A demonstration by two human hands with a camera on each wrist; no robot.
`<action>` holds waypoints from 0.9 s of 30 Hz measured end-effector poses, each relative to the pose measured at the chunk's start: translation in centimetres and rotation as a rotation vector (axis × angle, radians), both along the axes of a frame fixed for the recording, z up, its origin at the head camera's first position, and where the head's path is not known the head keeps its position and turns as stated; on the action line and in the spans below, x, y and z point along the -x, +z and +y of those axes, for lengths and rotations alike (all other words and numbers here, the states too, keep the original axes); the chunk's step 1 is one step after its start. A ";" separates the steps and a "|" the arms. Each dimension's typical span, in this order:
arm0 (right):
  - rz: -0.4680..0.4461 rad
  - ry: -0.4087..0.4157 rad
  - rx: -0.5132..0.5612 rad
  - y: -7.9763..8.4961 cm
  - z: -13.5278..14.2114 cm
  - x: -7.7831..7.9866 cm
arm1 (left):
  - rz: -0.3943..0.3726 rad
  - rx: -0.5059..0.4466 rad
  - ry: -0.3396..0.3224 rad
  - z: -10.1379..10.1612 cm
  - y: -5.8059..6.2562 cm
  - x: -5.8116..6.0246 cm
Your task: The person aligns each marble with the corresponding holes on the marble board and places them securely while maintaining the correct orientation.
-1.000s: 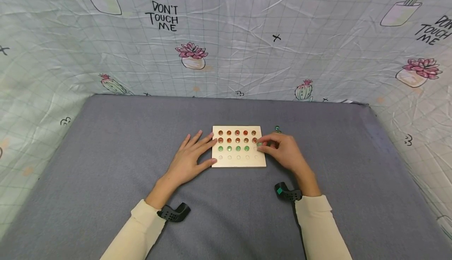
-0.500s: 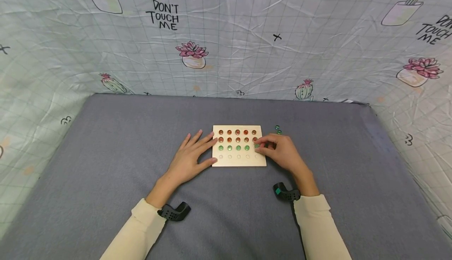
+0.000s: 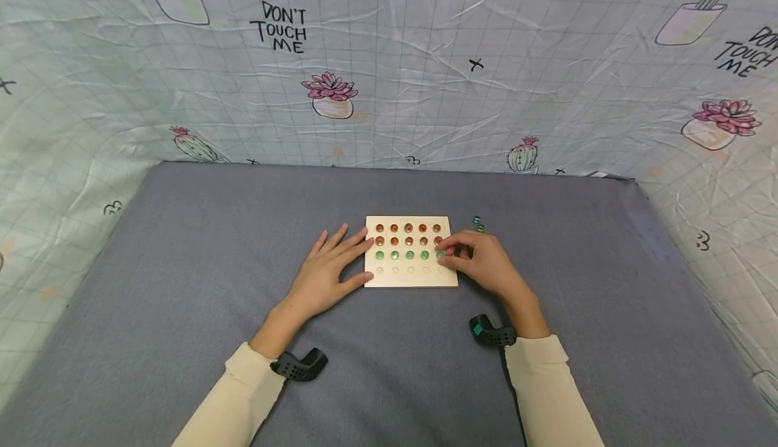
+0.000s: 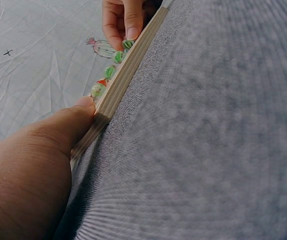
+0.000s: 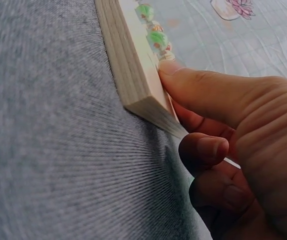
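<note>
A pale wooden board [image 3: 410,278] with rows of round hollows lies in front of me. Orange-red marbles [image 3: 408,228] fill its two far rows, and green marbles [image 3: 410,254] stand in the third; the nearest row holds none. My left hand [image 3: 328,271] lies spread, its fingertips and thumb on the board's left edge. At the right end of the third row, my right hand [image 3: 486,261] pinches a green marble [image 4: 128,44] between thumb and forefinger. The right wrist view hides that marble behind the thumb; its other fingers are curled beside the board's edge.
Two loose green marbles [image 3: 479,224] lie on the grey cloth [image 3: 255,231] just beyond the board's far right corner. A printed curtain [image 3: 401,62] rises behind the table and along both sides.
My right hand has moved slightly left, bringing the green marble from the board's right edge to the last hollow of the third row. My left hand has stayed in place.
</note>
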State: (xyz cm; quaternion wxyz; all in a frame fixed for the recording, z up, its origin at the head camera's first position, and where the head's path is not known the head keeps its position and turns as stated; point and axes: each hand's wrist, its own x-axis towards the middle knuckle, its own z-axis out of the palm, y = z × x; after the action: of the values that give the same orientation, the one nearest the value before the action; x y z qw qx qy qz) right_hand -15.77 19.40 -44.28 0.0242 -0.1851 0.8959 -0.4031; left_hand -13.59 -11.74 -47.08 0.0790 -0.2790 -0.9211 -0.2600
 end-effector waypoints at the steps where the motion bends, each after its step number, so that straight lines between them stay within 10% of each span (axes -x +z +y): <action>1: -0.005 0.001 0.000 0.1 0.0 0.0 | 0.000 0.001 0.001 0.0 0.0 0.0; 27: -0.026 -0.003 0.030 0.9 0.5 -0.2 | 0.005 -0.001 -0.007 -0.1 0.0 0.1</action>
State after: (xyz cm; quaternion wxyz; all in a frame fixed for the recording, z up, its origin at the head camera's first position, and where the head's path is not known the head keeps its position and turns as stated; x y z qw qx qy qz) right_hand -15.60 19.88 -43.39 0.0327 -0.1789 0.8897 -0.4188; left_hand -13.74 -11.84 -47.03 0.0805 -0.2826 -0.9198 -0.2603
